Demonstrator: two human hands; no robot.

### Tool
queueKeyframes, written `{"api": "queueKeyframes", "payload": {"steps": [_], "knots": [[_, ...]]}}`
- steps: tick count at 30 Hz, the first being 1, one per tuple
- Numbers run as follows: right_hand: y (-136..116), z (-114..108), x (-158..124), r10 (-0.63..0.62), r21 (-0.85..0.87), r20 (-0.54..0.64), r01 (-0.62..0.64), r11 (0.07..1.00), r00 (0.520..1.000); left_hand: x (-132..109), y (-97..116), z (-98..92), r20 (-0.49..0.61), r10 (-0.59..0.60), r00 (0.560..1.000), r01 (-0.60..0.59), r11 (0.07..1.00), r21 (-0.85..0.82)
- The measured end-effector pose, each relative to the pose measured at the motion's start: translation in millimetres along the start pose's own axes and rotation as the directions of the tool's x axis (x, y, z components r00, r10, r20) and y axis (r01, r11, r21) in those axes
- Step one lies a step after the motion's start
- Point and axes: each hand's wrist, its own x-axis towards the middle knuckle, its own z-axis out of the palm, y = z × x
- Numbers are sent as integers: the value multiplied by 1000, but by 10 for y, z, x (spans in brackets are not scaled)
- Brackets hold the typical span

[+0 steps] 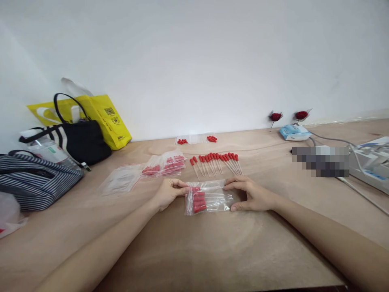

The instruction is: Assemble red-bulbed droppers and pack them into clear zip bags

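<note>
A clear zip bag (215, 198) lies on the table between my hands. Inside are several glass droppers with red rubber bulbs (199, 201), the bulbs to the left and the thin tubes to the right. My left hand (170, 192) pinches the bag's left edge between thumb and fingers. At the bag's right end, my right hand (251, 195) grips it with fingers on the upper corner and thumb on the lower one. Just beyond the bag, a row of loose droppers (217, 163) lies with red bulbs pointing away from me.
Filled zip bags (167, 163) lie to the left, beside flat clear bags (121, 179). Red bulbs (212, 138) rest on plastic near the wall. Yellow (111, 123), black (86, 140) and striped bags (39, 178) stand left. A tissue pack (294, 132) and power strip (372, 170) sit right.
</note>
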Motion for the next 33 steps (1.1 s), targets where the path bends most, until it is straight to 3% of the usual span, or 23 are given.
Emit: {"api": "queueKeyframes", "payload": {"steps": [5,11,17,21,25,30,33], "knots": [[19,8,-2,-10,-1,-3,10,1000,1000,-40,8,59,38,54,998,-56,997,49],[-3,8,-9,18,-8,-6,-18,1000,1000,-64,-12,101,59,306,950,-307,881,361],[-32,-30,-15,1,23,39,-2,1000,999,-79,-60,111,-16,267,964,-249,917,313],[-65,-37,-11,-40,20,72,38,999,997,-121,-8,100,140,277,951,-310,879,362],[-124,5,-4,-41,-9,36,42,999,999,-190,31,99,233,359,904,-427,723,543],[-147,46,5,-31,-20,-17,31,999,999,-276,113,134,412,374,831,-552,648,525],[-182,41,19,41,-37,-87,-45,998,995,-307,125,210,467,363,806,-578,651,491]]}}
